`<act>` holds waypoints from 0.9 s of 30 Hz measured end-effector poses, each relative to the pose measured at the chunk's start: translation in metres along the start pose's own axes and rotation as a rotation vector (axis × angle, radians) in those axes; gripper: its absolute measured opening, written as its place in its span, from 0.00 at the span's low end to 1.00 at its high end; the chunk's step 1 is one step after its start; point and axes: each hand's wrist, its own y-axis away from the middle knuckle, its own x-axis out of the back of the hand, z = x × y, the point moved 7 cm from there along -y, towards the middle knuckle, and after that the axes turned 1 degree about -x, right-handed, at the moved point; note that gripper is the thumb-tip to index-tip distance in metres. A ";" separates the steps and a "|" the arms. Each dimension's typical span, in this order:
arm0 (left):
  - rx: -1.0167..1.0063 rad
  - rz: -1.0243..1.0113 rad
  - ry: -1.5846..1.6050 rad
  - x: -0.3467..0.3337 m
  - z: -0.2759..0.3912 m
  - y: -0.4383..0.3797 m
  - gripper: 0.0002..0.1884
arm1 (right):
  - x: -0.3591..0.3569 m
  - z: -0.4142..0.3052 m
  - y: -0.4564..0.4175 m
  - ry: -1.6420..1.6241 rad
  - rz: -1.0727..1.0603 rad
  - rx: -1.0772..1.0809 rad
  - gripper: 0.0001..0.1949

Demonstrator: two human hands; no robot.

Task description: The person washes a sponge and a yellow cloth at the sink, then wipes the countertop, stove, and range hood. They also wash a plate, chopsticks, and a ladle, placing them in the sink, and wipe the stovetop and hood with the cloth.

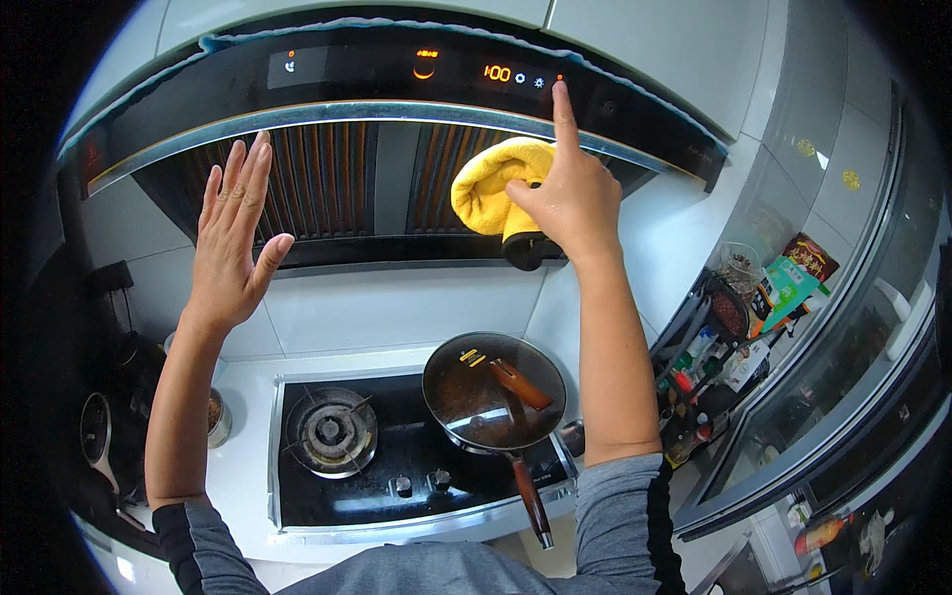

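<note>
My right hand [579, 201] grips a folded yellow cloth [482, 186] with a black edge. Its index finger points up, with the tip at a small red light on the black control panel [357, 82] of the range hood. Lit digits and icons glow along that panel. My left hand [234, 234] is raised flat and empty before the slatted hood filter [316, 186], thumb apart; whether it touches is unclear. Below, a frying pan [529, 494] under a glass lid [465, 409] stands on the right side of the gas hob [342, 502].
The left burner [332, 430] is uncovered, with two control knobs [420, 482] at the hob's front. A jar [218, 420] stands left of it. On the right are a rack [692, 335] of bottles, food packets [792, 290] and a sliding window [818, 394].
</note>
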 end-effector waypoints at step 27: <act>-0.090 -0.140 0.142 0.037 0.016 0.033 0.42 | 0.007 -0.108 0.000 -0.427 0.682 0.324 0.36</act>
